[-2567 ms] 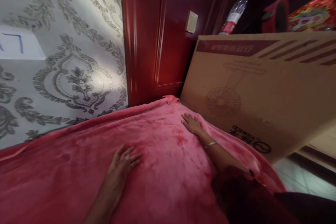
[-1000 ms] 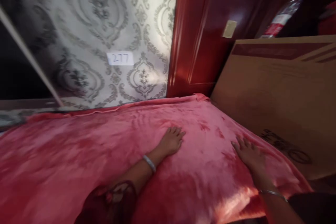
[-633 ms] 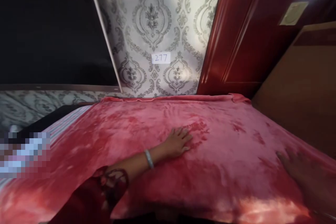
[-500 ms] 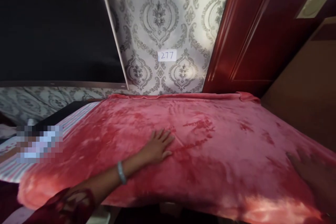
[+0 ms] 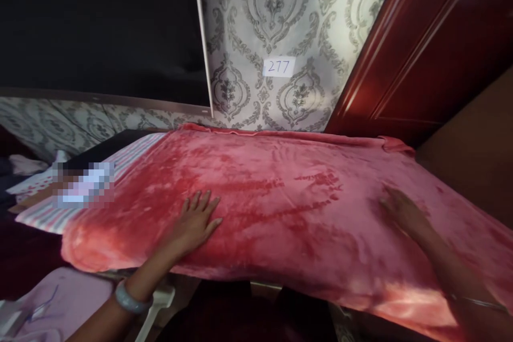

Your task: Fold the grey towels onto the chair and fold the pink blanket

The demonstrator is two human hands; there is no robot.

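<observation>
Left hand [image 5: 195,223]: slid leftward along the red blanket [image 5: 280,192], flat, fingers spread.
Right hand [image 5: 404,212]: moved inward, flat, blurred.

Two hands, one blanket, and a few single things around them

Two hands show: the left hand [image 5: 195,220] and the right hand [image 5: 404,214], both flat on the one red blanket [image 5: 280,192]. Each wrist has one bangle, so two bangles: a pale one on the left [image 5: 129,299] and a thin one on the right [image 5: 476,302]. One paper label [image 5: 279,67] hangs on the wall, and it bears three digits, 277. One red door [image 5: 425,48] stands at the right, with one brown box [image 5: 476,155] beside it. One striped sheet [image 5: 120,157] shows past the blanket's left end. One lilac cloth [image 5: 60,302] lies at lower left.
</observation>
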